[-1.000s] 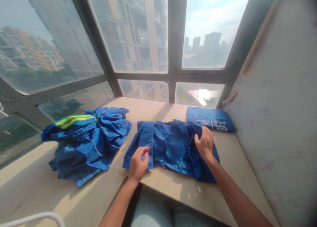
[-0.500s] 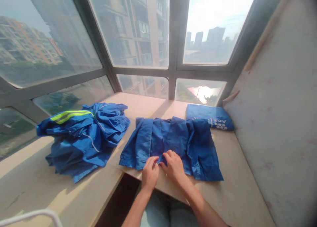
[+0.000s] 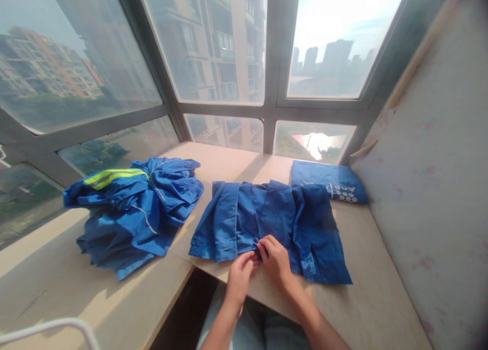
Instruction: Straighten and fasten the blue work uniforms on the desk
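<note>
A blue jacket (image 3: 267,223) lies spread flat on the beige counter (image 3: 343,304) in front of me, its near hem along the counter's front edge. My left hand (image 3: 240,276) and my right hand (image 3: 276,258) meet at the middle of that hem. Both have their fingers curled and pinched on the fabric where the two front panels join. My forearms reach up from the bottom of the view.
A heap of crumpled blue jackets (image 3: 133,212) with a yellow reflective stripe lies to the left. A folded blue garment (image 3: 330,187) with white print sits at the back right by the wall (image 3: 430,187). Windows stand behind the counter. A white rail (image 3: 49,332) shows bottom left.
One second ago my hands were apart, left on the left panel, right at the jacket's right shoulder. They have come together at the middle of the near hem and pinch it.
</note>
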Demonstrator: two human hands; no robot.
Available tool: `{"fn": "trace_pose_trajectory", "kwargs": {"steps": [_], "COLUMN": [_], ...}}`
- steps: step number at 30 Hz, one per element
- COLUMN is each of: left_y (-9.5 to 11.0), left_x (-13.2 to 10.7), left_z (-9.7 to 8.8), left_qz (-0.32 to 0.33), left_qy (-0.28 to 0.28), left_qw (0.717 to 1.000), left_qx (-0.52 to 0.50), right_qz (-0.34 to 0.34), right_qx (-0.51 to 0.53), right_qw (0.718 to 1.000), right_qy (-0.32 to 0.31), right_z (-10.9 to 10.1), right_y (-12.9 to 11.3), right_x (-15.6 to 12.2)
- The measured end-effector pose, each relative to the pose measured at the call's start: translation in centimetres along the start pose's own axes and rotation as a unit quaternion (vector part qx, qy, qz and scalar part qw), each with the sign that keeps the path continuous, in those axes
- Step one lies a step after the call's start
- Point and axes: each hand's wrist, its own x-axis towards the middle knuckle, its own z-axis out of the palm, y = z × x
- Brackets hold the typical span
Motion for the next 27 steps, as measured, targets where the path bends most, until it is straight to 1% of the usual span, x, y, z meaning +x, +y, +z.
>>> {"fn": "trace_pose_trajectory", "kwargs": {"steps": [2,4,6,8,10,12,15,17,21,24,27], "left_y": [0.2,0.4,0.5,0.5,0.3,0.0,-0.5,-0.9,-1.5,-1.6,-1.5], "left_x": [-0.1,-0.1,0.1,0.6,1.3,1.9,2.7,3.0,3.3,3.3,3.1], "left_z": [0.6,1.3,1.9,2.4,2.5,2.3,1.4,0.8,0.0,0.0,0.2], "left_qz": [-0.017,-0.013,0.000,0.011,0.021,0.033,0.048,0.061,0.095,0.124,0.139], "left_qy": [0.000,0.006,0.026,0.044,0.052,0.051,0.044,0.053,0.080,0.088,0.087], "left_qw": [0.998,0.994,0.991,0.991,0.995,0.997,0.998,0.996,0.986,0.977,0.967], "left_qx": [-0.063,-0.106,-0.128,-0.122,-0.088,-0.044,-0.002,0.030,0.109,0.152,0.194], "right_qz": [-0.015,-0.033,-0.050,-0.054,-0.044,-0.035,-0.046,-0.054,-0.073,-0.084,-0.090], "right_qx": [0.023,0.035,0.036,0.034,0.029,0.019,-0.008,-0.035,-0.072,-0.075,-0.083], "right_qw": [0.999,0.998,0.997,0.996,0.997,0.998,0.998,0.997,0.995,0.993,0.992], "right_qy": [0.020,0.042,0.055,0.059,0.061,0.058,0.040,0.031,0.017,0.022,0.022], "right_z": [-0.3,-0.5,-0.7,-0.7,-0.7,-0.6,-0.5,-0.5,-0.4,-0.2,0.0], "right_y": [-0.3,-0.8,-1.2,-1.4,-1.3,-1.2,-1.2,-1.4,-1.5,-1.4,-1.2], "right_x": [-0.1,-0.3,-0.5,-0.7,-0.7,-0.6,-0.4,-0.5,-0.5,-0.5,-0.6]}}
